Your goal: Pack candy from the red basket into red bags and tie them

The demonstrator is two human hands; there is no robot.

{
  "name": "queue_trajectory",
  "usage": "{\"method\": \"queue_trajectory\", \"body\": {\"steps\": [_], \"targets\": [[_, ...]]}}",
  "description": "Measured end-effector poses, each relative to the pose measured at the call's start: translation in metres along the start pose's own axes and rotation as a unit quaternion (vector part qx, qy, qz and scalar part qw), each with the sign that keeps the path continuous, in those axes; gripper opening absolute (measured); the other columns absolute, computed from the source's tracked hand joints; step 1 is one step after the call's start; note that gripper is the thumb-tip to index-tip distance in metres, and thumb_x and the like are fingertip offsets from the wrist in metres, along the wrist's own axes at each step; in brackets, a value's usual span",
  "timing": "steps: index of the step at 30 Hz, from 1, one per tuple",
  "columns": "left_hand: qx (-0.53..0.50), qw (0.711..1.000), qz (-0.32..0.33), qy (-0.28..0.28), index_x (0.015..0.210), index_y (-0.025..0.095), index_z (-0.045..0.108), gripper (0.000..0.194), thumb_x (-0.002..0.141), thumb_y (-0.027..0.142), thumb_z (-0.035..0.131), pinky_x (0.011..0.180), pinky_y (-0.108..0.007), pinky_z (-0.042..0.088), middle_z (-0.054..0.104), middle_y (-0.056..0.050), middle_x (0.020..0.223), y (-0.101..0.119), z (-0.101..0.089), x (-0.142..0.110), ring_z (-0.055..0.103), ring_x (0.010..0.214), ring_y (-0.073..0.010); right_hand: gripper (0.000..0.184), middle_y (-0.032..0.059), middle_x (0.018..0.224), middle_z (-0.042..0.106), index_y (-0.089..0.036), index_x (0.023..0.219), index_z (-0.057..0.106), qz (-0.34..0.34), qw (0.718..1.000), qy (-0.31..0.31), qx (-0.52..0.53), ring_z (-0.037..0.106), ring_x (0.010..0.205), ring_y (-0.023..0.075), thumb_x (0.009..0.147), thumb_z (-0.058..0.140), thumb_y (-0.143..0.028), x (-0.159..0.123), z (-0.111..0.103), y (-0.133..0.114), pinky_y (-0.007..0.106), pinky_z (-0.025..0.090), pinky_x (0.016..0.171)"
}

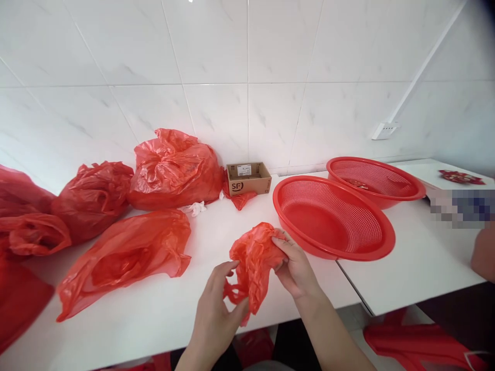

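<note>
I hold a crumpled red plastic bag (253, 260) above the front edge of the white table (162, 309). My left hand (216, 304) grips its lower end with the fingers curled round it. My right hand (294, 265) pinches its upper right part. A red plastic colander basket (332, 219) stands just right of my right hand, with nothing in it.
A second red basket (375, 180) sits behind the first, holding something red. Several filled red bags (174, 170) and a flat one (124, 257) lie left. A small cardboard box (248, 178) stands by the tiled wall. Another person's arm (483, 252) shows at the right edge.
</note>
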State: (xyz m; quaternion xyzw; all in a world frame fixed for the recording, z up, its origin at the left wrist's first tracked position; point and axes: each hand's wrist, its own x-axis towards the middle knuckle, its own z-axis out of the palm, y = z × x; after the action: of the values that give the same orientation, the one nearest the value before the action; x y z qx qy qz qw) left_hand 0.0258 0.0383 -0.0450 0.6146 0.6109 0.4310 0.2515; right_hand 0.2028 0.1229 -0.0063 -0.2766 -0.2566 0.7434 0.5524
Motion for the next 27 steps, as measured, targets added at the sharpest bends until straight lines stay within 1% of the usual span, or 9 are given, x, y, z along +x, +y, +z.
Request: {"method": "queue_trajectory", "body": {"steps": [4, 10, 13, 17, 19, 21, 23, 25, 27], "targets": [[-0.014, 0.993, -0.110, -0.042, 0.095, 0.023, 0.071, 0.027, 0.072, 0.023, 0.056, 0.073, -0.033, 0.052, 0.072, -0.004, 0.087, -0.017, -0.013, 0.008, 0.066, 0.078, -0.0217, 0.030, -0.0019, 0.078, 0.062, -0.017, 0.088, 0.059, 0.025, 1.000, -0.008, -0.007, 0.056, 0.062, 0.0078, 0.072, 0.081, -0.031, 0.001, -0.002, -0.002, 0.019, 0.046, 0.056], [-0.017, 0.965, -0.215, 0.151, 0.095, 0.020, 0.069, 0.037, 0.068, 0.044, 0.062, 0.074, -0.033, 0.049, 0.074, -0.008, 0.097, -0.049, -0.086, 0.008, 0.065, 0.093, -0.0280, 0.045, -0.0034, 0.080, 0.061, -0.022, 0.100, 0.056, -0.029, 0.993, 0.035, -0.105, 0.054, 0.059, 0.0076, 0.067, 0.084, -0.034, 0.004, -0.027, -0.014, 0.018, 0.042, 0.049], [-0.110, 0.951, -0.239, 0.163, 0.092, 0.022, 0.069, 0.034, 0.066, 0.043, 0.068, 0.075, -0.027, 0.047, 0.072, -0.003, 0.092, -0.044, -0.094, -0.001, 0.062, 0.086, -0.0207, 0.047, -0.0021, 0.080, 0.059, -0.024, 0.113, 0.052, -0.049, 0.965, 0.036, -0.255, 0.056, 0.066, 0.0129, 0.077, 0.075, -0.044, -0.003, -0.034, -0.008, 0.024, 0.048, 0.055], [-0.189, 0.936, -0.271, 0.119, 0.109, 0.026, 0.065, 0.039, 0.073, 0.042, 0.065, 0.061, -0.020, 0.039, 0.050, 0.007, 0.058, -0.017, -0.076, -0.009, 0.043, 0.056, -0.0107, 0.039, 0.0028, 0.100, 0.058, -0.027, 0.121, 0.053, -0.258, 0.847, 0.112, -0.451, 0.057, 0.092, 0.0179, 0.085, 0.066, -0.039, -0.032, -0.017, -0.006, 0.035, 0.051, 0.083], [-0.241, 0.919, -0.288, 0.117, 0.109, 0.027, 0.064, 0.038, 0.073, 0.040, 0.066, 0.060, -0.019, 0.038, 0.048, 0.008, 0.056, 0.000, -0.063, -0.009, 0.043, 0.057, -0.0102, 0.021, 0.0030, 0.102, 0.061, -0.027, 0.111, 0.058, -0.320, 0.811, 0.040, -0.488, 0.059, 0.092, 0.0169, 0.090, 0.060, -0.031, -0.050, 0.001, -0.003, 0.032, 0.050, 0.085], [-0.313, 0.895, -0.305, 0.090, 0.097, 0.025, 0.064, 0.030, 0.069, 0.035, 0.069, 0.055, -0.019, 0.036, 0.050, 0.007, 0.058, 0.013, -0.053, -0.007, 0.043, 0.055, -0.0097, 0.015, 0.0025, 0.095, 0.066, -0.026, 0.104, 0.062, -0.282, 0.783, -0.124, -0.541, 0.062, 0.085, 0.0161, 0.092, 0.053, -0.025, -0.059, 0.018, 0.005, 0.029, 0.052, 0.077], [-0.383, 0.861, -0.330, 0.055, 0.074, 0.020, 0.061, 0.018, 0.064, 0.031, 0.072, 0.045, -0.019, 0.032, 0.047, 0.007, 0.054, 0.021, -0.049, -0.005, 0.038, 0.048, -0.0084, 0.020, 0.0044, 0.094, 0.070, -0.023, 0.102, 0.066, -0.213, 0.707, -0.243, -0.629, 0.064, 0.084, 0.0185, 0.093, 0.049, -0.021, -0.055, 0.026, 0.015, 0.031, 0.052, 0.076], [-0.432, 0.817, -0.376, 0.068, 0.060, 0.019, 0.053, 0.021, 0.063, 0.027, 0.072, 0.042, -0.020, 0.034, 0.049, 0.004, 0.053, 0.021, -0.053, -0.004, 0.042, 0.044, -0.0088, 0.025, 0.0100, 0.099, 0.072, -0.019, 0.106, 0.069, -0.151, 0.613, -0.254, -0.732, 0.066, 0.091, 0.0247, 0.092, 0.048, -0.020, -0.039, 0.023, 0.017, 0.038, 0.052, 0.082], [-0.447, 0.776, -0.424, 0.138, 0.060, 0.018, 0.056, 0.014, 0.065, 0.023, 0.069, 0.044, -0.023, 0.044, 0.059, 0.001, 0.056, 0.015, -0.065, -0.002, 0.054, 0.048, -0.0125, 0.032, 0.0144, 0.107, 0.072, -0.017, 0.117, 0.067, -0.063, 0.556, -0.237, -0.794, 0.067, 0.097, 0.0302, 0.089, 0.052, -0.021, -0.020, 0.012, 0.008, 0.043, 0.053, 0.082]]}}
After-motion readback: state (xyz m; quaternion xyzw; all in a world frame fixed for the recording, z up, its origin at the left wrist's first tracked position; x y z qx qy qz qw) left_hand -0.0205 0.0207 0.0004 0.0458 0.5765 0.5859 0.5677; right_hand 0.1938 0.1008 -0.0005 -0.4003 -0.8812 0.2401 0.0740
